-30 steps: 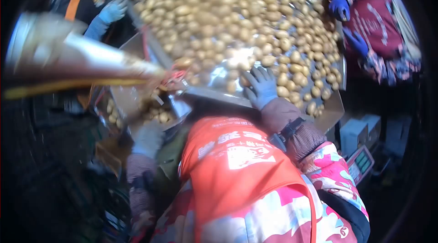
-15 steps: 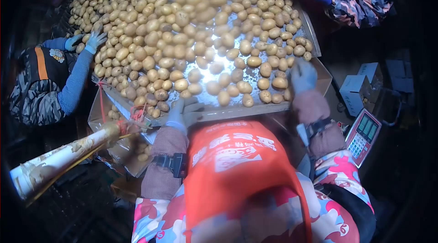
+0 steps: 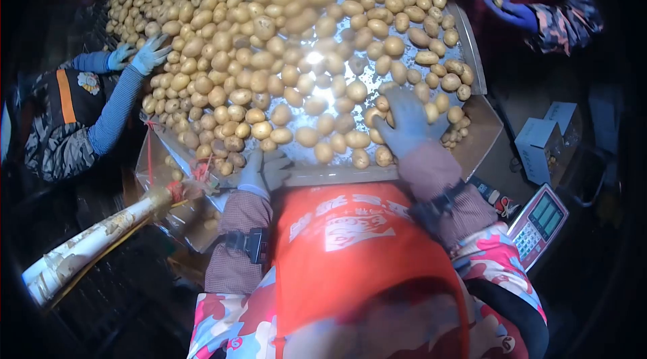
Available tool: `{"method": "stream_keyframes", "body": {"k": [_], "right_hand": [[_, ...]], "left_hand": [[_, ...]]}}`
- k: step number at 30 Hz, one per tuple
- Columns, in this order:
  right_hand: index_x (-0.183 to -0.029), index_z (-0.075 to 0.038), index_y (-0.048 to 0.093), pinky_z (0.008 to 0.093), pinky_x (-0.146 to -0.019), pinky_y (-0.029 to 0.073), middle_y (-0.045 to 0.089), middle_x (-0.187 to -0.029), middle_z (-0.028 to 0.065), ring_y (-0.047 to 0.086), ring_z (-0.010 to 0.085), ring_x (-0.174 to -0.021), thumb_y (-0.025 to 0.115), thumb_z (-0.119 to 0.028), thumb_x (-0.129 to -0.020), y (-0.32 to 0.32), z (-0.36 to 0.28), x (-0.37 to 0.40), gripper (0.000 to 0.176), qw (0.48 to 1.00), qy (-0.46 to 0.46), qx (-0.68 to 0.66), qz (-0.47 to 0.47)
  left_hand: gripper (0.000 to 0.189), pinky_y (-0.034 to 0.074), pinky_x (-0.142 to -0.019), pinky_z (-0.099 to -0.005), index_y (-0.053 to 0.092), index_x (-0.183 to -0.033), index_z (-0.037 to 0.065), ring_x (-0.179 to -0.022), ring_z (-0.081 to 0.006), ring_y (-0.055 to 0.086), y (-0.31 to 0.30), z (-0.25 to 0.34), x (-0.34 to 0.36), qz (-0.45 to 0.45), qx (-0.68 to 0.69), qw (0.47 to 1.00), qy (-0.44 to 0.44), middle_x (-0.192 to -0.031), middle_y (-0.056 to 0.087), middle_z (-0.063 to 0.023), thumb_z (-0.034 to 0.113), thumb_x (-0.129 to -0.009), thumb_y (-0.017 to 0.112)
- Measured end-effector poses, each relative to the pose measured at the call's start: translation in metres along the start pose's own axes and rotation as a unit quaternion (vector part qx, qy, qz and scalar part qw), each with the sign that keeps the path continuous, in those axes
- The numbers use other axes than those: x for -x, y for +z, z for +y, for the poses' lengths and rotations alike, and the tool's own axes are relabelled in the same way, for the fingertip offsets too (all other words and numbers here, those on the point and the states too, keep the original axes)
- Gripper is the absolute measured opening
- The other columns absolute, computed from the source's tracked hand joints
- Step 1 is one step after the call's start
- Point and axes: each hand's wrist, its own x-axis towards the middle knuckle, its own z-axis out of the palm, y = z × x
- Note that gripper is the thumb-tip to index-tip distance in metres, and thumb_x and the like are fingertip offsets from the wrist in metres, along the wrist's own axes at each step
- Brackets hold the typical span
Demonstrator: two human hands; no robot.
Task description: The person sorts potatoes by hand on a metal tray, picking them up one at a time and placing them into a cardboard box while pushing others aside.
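Note:
Many yellow potatoes [image 3: 229, 56] lie over a shiny metal sorting table [image 3: 337, 174]. My right hand [image 3: 408, 122], in a grey-blue glove, lies with fingers spread over potatoes near the table's front right. Its fingertips touch a few of them. At the front left edge rests my left hand [image 3: 263, 172], gloved too, its fingers apart on the rim beside some potatoes, holding nothing.
A co-worker's gloved hands [image 3: 149, 56] touch potatoes at the left; another person's purple gloves [image 3: 515, 14] are at the upper right. A taped white pole [image 3: 94, 241] juts in at lower left. A scale [image 3: 539, 224] and white boxes [image 3: 536, 150] stand right.
My right hand has moved left and inward from the table's right corner onto the potatoes. My left hand has barely shifted. The view has turned slightly, and the purple gloves are lower and farther right.

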Motion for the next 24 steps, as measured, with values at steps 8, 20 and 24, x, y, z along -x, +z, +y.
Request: {"method": "stream_keyframes", "body": {"k": [8,20,24], "right_hand": [[-0.125,-0.010,0.064,0.0437,-0.097,0.050,0.065,-0.122,0.0197,0.062,0.0371,-0.115,0.065,-0.034,-0.091,-0.024,0.017,-0.111,0.041,0.958,0.039,0.283,-0.002],[-0.135,-0.011,0.059,0.0374,-0.102,0.046,0.067,-0.123,0.0180,0.062,0.0291,-0.119,0.047,-0.028,-0.103,0.037,-0.014,-0.001,0.039,0.968,-0.225,-0.010,-0.106],[-0.127,-0.013,0.066,0.0343,-0.097,0.049,0.068,-0.110,0.0151,0.063,0.0241,-0.107,0.062,-0.023,-0.096,0.040,-0.012,0.009,0.032,0.974,0.048,-0.142,-0.168]], "left_hand": [[0.065,0.059,-0.077,-0.0478,0.059,-0.126,-0.004,-0.088,-0.0399,0.069,-0.015,-0.003,-0.006,-0.003,-0.037,0.999,0.035,-0.111,0.069,-0.0258,0.053,-0.104,0.038],[0.054,0.051,-0.099,-0.0427,0.053,-0.135,0.002,-0.120,-0.0318,0.059,0.043,-0.046,0.008,-0.184,-0.364,0.847,0.340,-0.132,0.060,-0.0193,0.045,-0.103,0.048],[0.046,0.053,-0.091,-0.0368,0.055,-0.131,0.007,-0.113,-0.0240,0.061,0.065,-0.049,0.037,-0.138,-0.394,0.860,0.293,-0.126,0.062,-0.0119,0.042,-0.101,0.053]]}}
